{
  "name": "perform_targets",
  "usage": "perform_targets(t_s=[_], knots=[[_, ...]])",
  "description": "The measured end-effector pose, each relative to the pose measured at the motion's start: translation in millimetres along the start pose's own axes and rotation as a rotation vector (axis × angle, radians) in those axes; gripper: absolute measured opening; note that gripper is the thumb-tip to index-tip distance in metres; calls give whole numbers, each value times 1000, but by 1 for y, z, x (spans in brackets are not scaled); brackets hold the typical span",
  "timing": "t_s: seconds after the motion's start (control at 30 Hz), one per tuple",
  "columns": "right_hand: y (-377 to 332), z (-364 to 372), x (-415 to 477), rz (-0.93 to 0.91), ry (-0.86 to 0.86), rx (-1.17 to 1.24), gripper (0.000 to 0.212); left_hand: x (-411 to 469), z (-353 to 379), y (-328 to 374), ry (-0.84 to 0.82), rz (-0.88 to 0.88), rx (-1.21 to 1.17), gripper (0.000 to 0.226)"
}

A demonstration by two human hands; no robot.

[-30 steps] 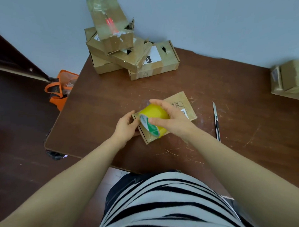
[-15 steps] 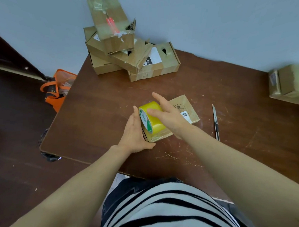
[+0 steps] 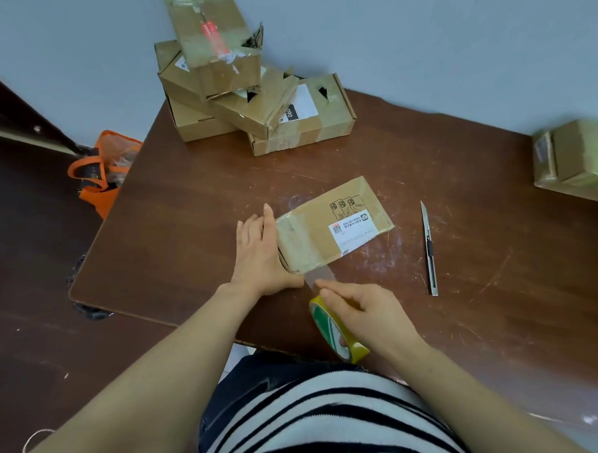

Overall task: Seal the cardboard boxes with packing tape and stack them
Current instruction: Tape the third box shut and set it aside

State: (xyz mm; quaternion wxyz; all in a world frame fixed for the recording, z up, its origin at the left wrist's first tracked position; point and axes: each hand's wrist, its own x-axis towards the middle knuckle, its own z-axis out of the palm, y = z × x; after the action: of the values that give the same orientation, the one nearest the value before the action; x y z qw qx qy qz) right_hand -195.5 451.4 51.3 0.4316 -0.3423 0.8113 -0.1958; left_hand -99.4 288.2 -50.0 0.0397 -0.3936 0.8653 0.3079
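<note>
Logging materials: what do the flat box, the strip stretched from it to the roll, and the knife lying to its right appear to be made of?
Flat box: matte brown cardboard; near end glossy, seemingly taped. Strip: clear shiny plastic film; the table shows through. Roll: the same film wound, looking yellow. Knife: silvery, likely metal, with a dark slider, perhaps plastic.

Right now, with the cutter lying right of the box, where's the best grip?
Take the cutter by its near handle end, from above, pinching across its narrow sides. It lies flat on the table, blade tip pointing away toward the wall. The right hand is nearest but holds the tape roll.
</note>
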Motion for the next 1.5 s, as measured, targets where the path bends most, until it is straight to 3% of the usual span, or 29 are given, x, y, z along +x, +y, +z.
perform_targets(t_s=[0.17, 0.33, 0.43, 0.47, 0.53, 0.6, 0.73, 0.83, 0.9, 1.07, 1.17, 1.3, 1.37, 1.43, 1.5], knots=[[-4, 4, 26, 91, -144, -298, 32, -2, -9, 7, -59, -40, 114, 148], [-4, 6, 46, 144, -193, -251, 31, -1, -21, 12, -196, -58, 222, 157], [-5, 10, 55, 165, -194, -261, 36, -1, -33, 14, -293, -62, 252, 145], [-5, 10, 58, 171, -194, -251, 36, 2, -36, 20, -266, -87, 200, 134], [-6, 9, 61, 184, -197, -242, 31, 8, -30, 36, -63, -112, 97, 101], [-7, 7, 61, 204, -189, -235, 27, 11, -12, 52, 106, -78, 143, 80], [-1, 4, 54, 234, -140, -149, 27, 18, 30, 50, 111, -27, 357, 88], [7, 5, 48, 219, -72, 23, 33, 31, 24, 50, 53, -5, 375, 90], [9, 4, 46, 182, -23, 136, 42, 35, 21, 50, 118, 67, 392, 95], [14, 1, 42, 144, -11, 262, 48, 32, 23, 45, 4, 78, 460, 103], [15, -1, 38, 116, -21, 279, 49, 25, 26, 46, 60, 85, 499, 104], [23, 1, 34, 104, -37, 304, 55, 25, 11, 46, -106, 66, 315, 82], [26, 0, 32, 97, -54, 311, 57, 12, -5, 47, 70, 51, 38, 67], [29, -2, 32, 92, -74, 295, 60, -14, -16, 49, 260, -125, -187, 40], [33, -3, 33, 79, -89, 284, 64, -41, -14, 53, 82, -493, -480, 21]])
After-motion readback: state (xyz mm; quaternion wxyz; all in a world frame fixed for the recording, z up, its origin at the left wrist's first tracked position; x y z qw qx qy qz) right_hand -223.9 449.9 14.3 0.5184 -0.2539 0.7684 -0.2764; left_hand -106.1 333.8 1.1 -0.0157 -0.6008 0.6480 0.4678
